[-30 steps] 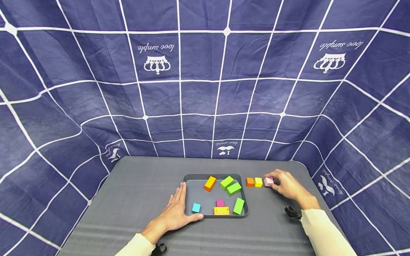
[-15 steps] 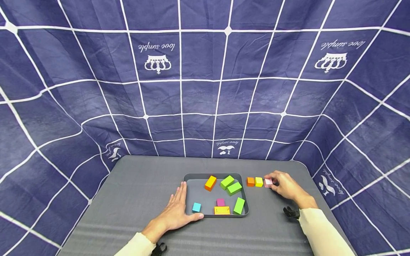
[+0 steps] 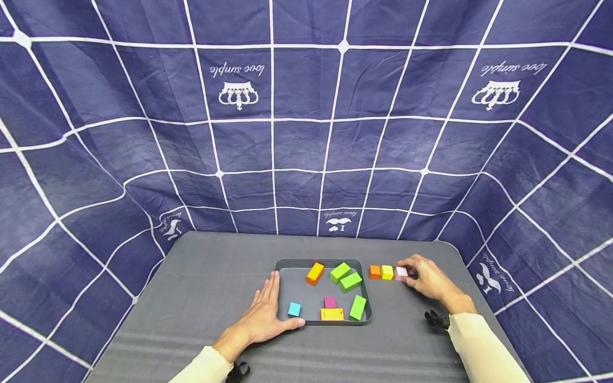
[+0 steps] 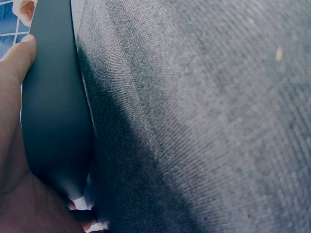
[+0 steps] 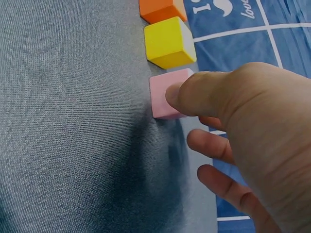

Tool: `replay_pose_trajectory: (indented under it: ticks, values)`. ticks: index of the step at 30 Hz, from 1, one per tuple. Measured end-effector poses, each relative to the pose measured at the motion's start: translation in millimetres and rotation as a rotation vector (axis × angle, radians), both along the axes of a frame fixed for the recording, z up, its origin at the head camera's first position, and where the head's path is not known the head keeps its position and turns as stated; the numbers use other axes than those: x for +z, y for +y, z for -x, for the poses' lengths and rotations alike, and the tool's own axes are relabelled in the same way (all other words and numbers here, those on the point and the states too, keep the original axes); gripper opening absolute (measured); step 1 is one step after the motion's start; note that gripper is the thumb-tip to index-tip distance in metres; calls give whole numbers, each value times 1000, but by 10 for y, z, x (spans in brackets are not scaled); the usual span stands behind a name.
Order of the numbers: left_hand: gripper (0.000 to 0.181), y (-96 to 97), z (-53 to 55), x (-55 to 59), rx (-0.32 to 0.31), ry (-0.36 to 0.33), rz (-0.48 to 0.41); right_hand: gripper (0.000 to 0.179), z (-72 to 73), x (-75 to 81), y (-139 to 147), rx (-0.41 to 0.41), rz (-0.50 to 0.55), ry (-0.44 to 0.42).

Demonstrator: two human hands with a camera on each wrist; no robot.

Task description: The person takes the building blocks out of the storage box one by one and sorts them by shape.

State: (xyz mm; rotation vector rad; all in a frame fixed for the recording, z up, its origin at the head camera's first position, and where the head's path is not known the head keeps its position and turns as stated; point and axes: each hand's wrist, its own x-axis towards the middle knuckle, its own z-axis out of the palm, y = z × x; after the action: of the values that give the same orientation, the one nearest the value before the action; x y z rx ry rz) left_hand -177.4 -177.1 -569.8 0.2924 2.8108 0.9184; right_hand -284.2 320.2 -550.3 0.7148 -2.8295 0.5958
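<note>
At the right of the table my right hand (image 3: 431, 277) pinches a pink cube (image 5: 161, 97), thumb on its near face; the finger on the far side is mostly hidden. The cube stands on the table in a row with a yellow cube (image 3: 387, 272) and an orange cube (image 3: 374, 272), a small gap from the yellow one. My left hand (image 3: 261, 318) lies against the front left corner of a grey tray (image 3: 318, 261), fingers straight along its left side and thumb on the front rim. In the left wrist view the tray's outer wall (image 4: 56, 97) shows beside the thumb.
Inside the tray lie several green blocks (image 3: 357, 308), an orange block (image 3: 315, 273), a yellow-orange block (image 3: 332, 314), a magenta cube (image 3: 330, 302) and a blue cube (image 3: 294, 309). A blue gridded cloth (image 3: 306, 143) rises behind and beside the grey table (image 3: 215, 271).
Over the last second the pink cube has shifted slightly left toward the yellow cube, still in my right hand's pinch. My left hand and the tray stay put.
</note>
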Motion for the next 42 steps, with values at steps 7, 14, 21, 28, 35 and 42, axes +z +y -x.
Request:
replay_pose_trajectory:
  ticks: [7, 14, 21, 28, 35, 42]
  values:
    - [154, -1, 6, -7, -7, 1, 6, 51, -93, 119, -87, -45, -25, 45]
    - [154, -4, 20, -12, -5, 7, 9, 53, -178, 263, -294, -8, -36, 75]
    - [154, 2, 16, -10, -3, 10, 4, 55, -259, 361, -573, 90, -69, 118]
    - [154, -1, 17, -1, -2, 2, 6, 53, -296, 427, -869, 183, -116, 77]
    - [154, -1, 19, -13, -4, -1, 7, 49, -326, 424, -1132, 302, -132, 53]
    - [154, 5, 18, -6, 1, 2, 11, 54, -332, 403, -1367, 397, -145, -40]
